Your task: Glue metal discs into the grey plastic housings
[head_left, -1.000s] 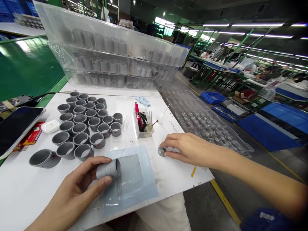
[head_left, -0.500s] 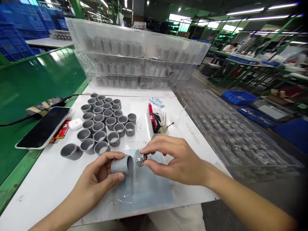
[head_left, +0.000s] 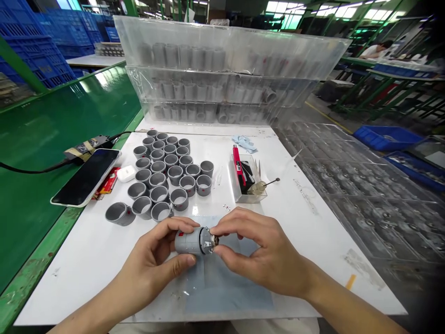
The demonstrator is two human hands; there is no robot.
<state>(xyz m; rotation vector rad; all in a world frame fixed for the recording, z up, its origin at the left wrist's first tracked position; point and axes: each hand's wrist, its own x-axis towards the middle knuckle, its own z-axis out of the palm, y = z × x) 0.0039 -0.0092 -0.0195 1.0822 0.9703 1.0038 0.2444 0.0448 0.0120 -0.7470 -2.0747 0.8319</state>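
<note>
My left hand (head_left: 158, 253) is wrapped round a grey cylindrical sleeve (head_left: 187, 241) with a small red mark, lying on its side above a pale blue mat (head_left: 229, 292). Between thumb and fingertips, my right hand (head_left: 257, 250) pinches a small round grey part with metal bits (head_left: 207, 241). This part meets the sleeve's right-hand mouth; how far it sits inside I cannot tell. Several more grey sleeves (head_left: 160, 195) stand upright in a group beyond my left hand, and one wider-set sleeve (head_left: 120, 213) is at their near left.
A clear box (head_left: 248, 197) holds a red cutter knife (head_left: 237, 164) and small tools. Behind are stacked clear trays (head_left: 222, 88) of grey sleeves. A phone (head_left: 86, 176) and white earphone case (head_left: 126, 174) lie left. Clear trays (head_left: 368, 204) with metal parts stand right, below the table.
My right hand has brought the round part against the mouth of the sleeve, closing the gap between them. The sleeve is still in my left hand. The camera view has shifted.
</note>
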